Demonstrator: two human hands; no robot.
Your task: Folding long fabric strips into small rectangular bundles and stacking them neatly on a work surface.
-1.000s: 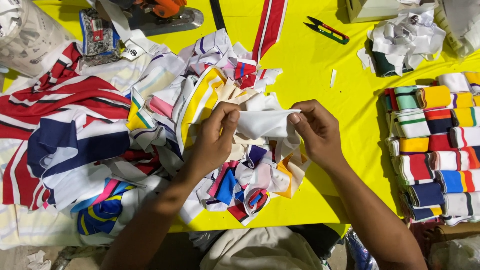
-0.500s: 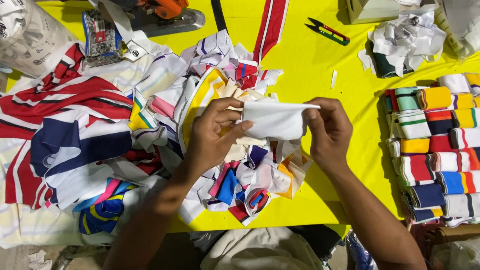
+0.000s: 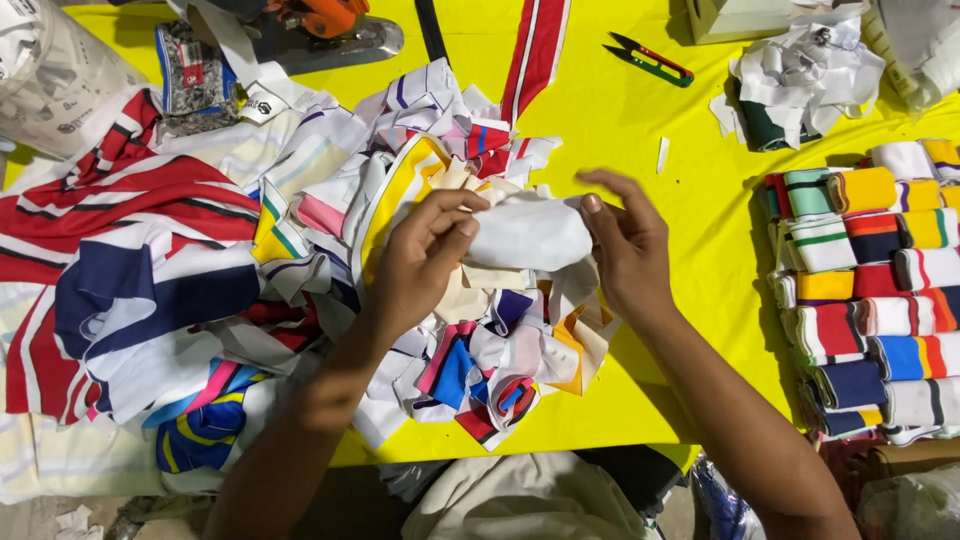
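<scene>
Both hands meet over the middle of a bright yellow bench (image 3: 640, 130), and between them is a small piece of white knit fabric (image 3: 528, 232), folded or rolled into a soft, rounded bundle with a smooth, matte face. The left hand (image 3: 418, 262) pinches its left end, thumb and fingers (image 3: 452, 212) curled tight on the cloth; the right hand (image 3: 628, 240) grips the right end with the thumb pressed against it, while its other fingers arch loosely above. The bundle is held just above a loose heap of fabric scraps (image 3: 500, 340), crumpled strips and curved offcuts in white, cream, yellow, pink, blue, purple and red, many edged with contrasting stripes. To the left of the heap lie larger flat panels of striped cloth (image 3: 130, 250) in red, white and navy, draped in soft folds over the bench edge. Along the right side sits a neat stack of folded ribbed pieces (image 3: 870, 290), each a tight little roll banded in green, yellow, red, navy, blue or white. Behind that is a crumpled mound of white cloth (image 3: 805, 70). A small pair of thread snips (image 3: 652, 60) with red and green handles lies on the bare yellow surface, well apart from the hands, and a long red-and-white striped band (image 3: 535, 50) runs away toward the far edge.
</scene>
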